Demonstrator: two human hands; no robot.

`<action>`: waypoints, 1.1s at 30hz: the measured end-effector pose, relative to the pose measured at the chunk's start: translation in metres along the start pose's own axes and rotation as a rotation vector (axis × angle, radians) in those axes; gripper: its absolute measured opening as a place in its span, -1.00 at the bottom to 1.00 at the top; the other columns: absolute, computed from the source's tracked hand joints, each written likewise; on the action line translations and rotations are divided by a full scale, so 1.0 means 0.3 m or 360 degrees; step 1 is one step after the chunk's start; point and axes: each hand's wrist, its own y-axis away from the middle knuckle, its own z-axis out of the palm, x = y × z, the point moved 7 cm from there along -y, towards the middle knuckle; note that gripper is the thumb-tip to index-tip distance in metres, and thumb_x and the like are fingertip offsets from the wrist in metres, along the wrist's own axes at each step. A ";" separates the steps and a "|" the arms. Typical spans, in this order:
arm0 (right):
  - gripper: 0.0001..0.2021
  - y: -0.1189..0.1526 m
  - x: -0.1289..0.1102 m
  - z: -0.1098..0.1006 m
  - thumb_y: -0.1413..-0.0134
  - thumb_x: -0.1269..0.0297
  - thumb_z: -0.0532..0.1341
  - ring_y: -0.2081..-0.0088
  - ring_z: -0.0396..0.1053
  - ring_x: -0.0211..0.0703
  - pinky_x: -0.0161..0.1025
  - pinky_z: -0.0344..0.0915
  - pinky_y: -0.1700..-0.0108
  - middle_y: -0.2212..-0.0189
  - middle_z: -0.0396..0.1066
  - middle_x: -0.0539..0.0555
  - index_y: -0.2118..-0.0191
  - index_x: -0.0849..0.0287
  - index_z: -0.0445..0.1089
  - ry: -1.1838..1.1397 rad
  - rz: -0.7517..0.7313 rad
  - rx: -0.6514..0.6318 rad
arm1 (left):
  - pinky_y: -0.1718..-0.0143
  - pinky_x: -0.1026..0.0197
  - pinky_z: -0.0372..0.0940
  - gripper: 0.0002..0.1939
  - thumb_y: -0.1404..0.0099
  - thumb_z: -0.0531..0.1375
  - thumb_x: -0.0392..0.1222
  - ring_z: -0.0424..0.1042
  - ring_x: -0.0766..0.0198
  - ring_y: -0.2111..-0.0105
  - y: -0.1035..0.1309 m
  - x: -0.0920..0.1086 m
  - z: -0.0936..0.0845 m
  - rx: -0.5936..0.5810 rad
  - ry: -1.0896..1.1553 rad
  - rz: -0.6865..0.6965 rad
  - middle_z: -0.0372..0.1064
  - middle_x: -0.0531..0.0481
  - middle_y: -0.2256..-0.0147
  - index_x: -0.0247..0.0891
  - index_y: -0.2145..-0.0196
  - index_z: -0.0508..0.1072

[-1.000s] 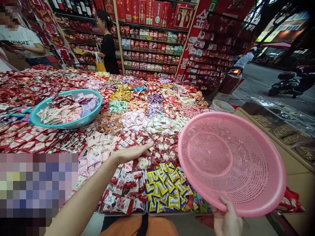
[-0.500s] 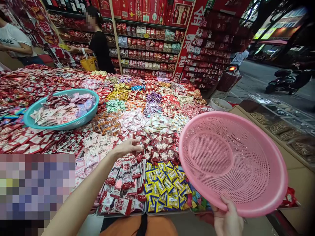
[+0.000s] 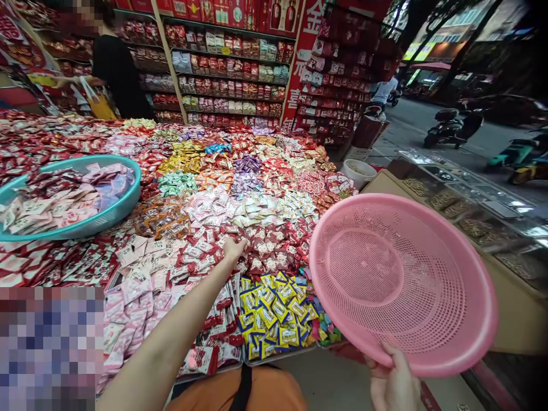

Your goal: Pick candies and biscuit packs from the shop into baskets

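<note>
My right hand [image 3: 396, 377] grips the near rim of a pink mesh basket [image 3: 363, 262], thumb on top and fingers underneath. The basket is tilted towards me, and nothing lies in it. My left hand [image 3: 234, 249] reaches down among red-and-white wrapped candies [image 3: 201, 245], close to dark red packets with round pale pictures [image 3: 268, 251]. Its fingers are curled down and mostly hidden behind the hand, so what they hold does not show. In front of it lie yellow-and-blue wrapped candies [image 3: 276, 314] in a tray.
A teal basket [image 3: 124, 200] heaped with pink and red packets sits at left. Behind the candy stand shelves [image 3: 231, 74] of packaged sweets and a person in black [image 3: 115, 74]. Clear-lidded bins [image 3: 462, 200] and a white tub [image 3: 359, 174] are at right, the street beyond.
My left hand has reached slightly farther forward and its fingers have curled down into the candies. My right hand still holds the basket. The view has turned a little to the right.
</note>
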 end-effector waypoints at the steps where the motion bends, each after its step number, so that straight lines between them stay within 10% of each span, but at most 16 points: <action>1: -0.71 -0.001 -0.003 -0.009 0.44 0.46 0.34 0.49 0.23 -0.36 -0.47 0.24 0.66 0.36 0.28 -0.07 0.42 0.22 0.35 0.0003 -0.0007 0.0003 | 0.34 0.17 0.36 -0.71 -0.27 0.12 -0.09 0.40 0.30 0.34 0.000 -0.003 0.005 -0.0021 0.0002 0.0011 0.36 -0.05 0.24 -0.34 0.14 0.35; 7: -0.71 -0.003 -0.012 -0.021 0.43 0.44 0.34 0.45 0.27 -0.33 -0.45 0.28 0.62 0.35 0.31 -0.06 0.41 0.23 0.35 -0.0011 -0.0010 0.0014 | 0.33 0.17 0.31 -0.68 -0.26 0.10 -0.04 0.37 0.29 0.35 0.060 0.015 -0.034 -0.0004 -0.0097 0.0260 0.35 -0.06 0.25 -0.33 0.15 0.33; 17: -0.70 -0.003 0.003 0.061 0.42 0.42 0.33 0.46 0.30 -0.33 -0.43 0.31 0.59 0.35 0.33 -0.05 0.40 0.24 0.33 0.0017 0.0022 -0.0061 | 0.17 0.03 0.08 -0.61 -0.05 0.18 0.10 0.22 0.01 0.22 0.491 -0.073 0.056 -0.0201 -0.0610 0.0840 0.26 -0.11 0.39 -0.24 0.68 0.26; 27: -0.70 0.023 0.019 0.110 0.45 0.45 0.34 0.44 0.31 -0.32 -0.46 0.30 0.61 0.38 0.31 -0.07 0.42 0.24 0.34 -0.0015 0.0060 -0.0171 | 0.42 0.27 0.12 -0.82 -0.17 0.02 -0.19 0.29 0.27 0.44 0.477 -0.118 0.071 -0.0444 -0.0435 0.0711 0.29 0.03 0.50 -0.24 0.56 0.28; 33: -0.68 0.034 0.029 0.112 0.46 0.46 0.35 0.42 0.32 -0.32 -0.47 0.32 0.60 0.32 0.34 -0.04 0.39 0.26 0.37 -0.0034 0.0096 -0.0163 | 0.39 0.21 0.05 -0.75 -0.08 0.13 -0.07 0.25 0.17 0.38 0.477 -0.129 0.053 -0.0290 -0.0314 0.0629 0.24 0.00 0.51 -0.23 0.63 0.23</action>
